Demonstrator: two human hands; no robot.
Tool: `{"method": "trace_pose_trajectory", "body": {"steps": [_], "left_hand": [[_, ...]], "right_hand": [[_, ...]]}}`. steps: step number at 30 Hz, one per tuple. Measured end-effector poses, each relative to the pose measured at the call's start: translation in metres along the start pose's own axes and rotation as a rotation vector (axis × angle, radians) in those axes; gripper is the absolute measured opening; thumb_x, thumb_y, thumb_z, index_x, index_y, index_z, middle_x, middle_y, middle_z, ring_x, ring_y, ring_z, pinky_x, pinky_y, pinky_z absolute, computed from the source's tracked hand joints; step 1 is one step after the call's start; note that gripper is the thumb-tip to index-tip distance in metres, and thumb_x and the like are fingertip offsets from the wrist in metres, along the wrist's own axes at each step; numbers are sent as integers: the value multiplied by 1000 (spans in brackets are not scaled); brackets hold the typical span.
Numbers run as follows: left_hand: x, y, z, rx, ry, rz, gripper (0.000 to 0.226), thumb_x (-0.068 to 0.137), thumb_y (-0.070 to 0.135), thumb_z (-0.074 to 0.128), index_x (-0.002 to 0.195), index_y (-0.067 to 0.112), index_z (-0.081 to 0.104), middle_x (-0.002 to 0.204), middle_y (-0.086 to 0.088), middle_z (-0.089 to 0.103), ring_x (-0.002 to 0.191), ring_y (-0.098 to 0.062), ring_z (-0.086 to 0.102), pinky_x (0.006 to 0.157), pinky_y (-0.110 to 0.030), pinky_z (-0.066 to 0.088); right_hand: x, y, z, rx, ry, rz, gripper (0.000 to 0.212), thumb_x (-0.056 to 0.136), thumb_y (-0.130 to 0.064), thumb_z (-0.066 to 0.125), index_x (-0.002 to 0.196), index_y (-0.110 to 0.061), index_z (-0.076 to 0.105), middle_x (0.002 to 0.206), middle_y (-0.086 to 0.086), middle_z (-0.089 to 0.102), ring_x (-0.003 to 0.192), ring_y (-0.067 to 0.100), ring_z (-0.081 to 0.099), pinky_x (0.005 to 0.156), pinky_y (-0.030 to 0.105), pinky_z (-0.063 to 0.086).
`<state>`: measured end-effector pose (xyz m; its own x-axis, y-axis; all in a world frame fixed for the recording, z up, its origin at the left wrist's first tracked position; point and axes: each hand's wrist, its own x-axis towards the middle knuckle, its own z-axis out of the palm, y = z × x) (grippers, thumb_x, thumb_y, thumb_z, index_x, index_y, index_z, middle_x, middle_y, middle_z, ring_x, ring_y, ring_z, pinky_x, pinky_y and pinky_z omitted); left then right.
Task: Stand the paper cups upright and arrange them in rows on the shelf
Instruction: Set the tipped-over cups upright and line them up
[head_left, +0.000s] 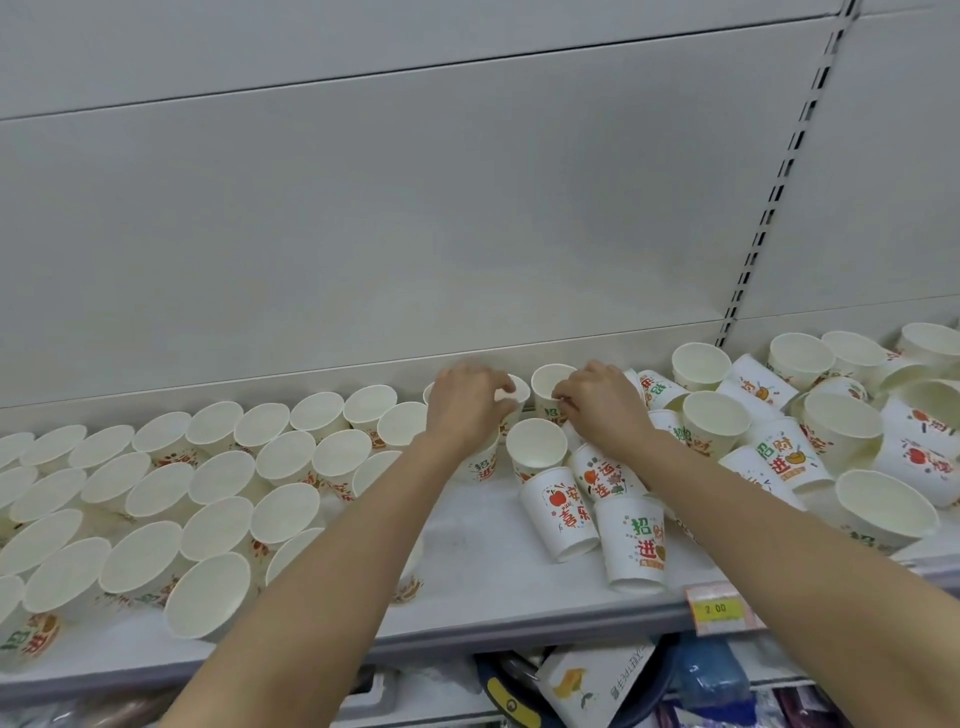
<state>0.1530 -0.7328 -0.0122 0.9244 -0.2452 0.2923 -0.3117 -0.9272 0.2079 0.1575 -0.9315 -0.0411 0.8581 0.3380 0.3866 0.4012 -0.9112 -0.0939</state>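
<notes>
White paper cups with red, green and orange print cover a grey shelf (467, 577). On the left, several upright cups (218, 478) stand in rows. At the back middle, my left hand (465, 410) grips an upright cup (514, 397) by its rim. My right hand (605, 405) pinches the rim of another upright cup (548, 387) beside it. A further upright cup (535, 447) stands just in front of them. Below my right hand, three cups lie tipped over (628, 540). On the right, a jumble of cups (779, 431) is part upright, part lying.
The shelf's grey back panel (415, 234) rises right behind the cups, with a slotted upright (769, 208) at the right. A price tag (719, 608) is fixed to the shelf's front edge. Packaged goods (597, 680) sit on the shelf below.
</notes>
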Motion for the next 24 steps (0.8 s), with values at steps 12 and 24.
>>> {"method": "trace_pose_trajectory", "body": {"steps": [12, 24], "left_hand": [[-65, 53, -25, -111, 55, -1, 24, 83, 49, 64, 89, 26, 67, 92, 6, 66, 88, -17, 60, 69, -30, 44], [-111, 88, 1, -246, -193, -427, 53, 75, 56, 70, 111, 23, 49, 111, 6, 62, 104, -21, 60, 72, -33, 43]], "right_hand": [[-86, -15, -47, 270, 135, 233, 13, 87, -30, 64, 93, -21, 71, 94, -6, 68, 95, 18, 51, 76, 29, 36], [-150, -18, -64, 184, -9, 233, 37, 80, -46, 66, 110, -24, 66, 108, -5, 64, 107, 18, 45, 80, 32, 40]]}}
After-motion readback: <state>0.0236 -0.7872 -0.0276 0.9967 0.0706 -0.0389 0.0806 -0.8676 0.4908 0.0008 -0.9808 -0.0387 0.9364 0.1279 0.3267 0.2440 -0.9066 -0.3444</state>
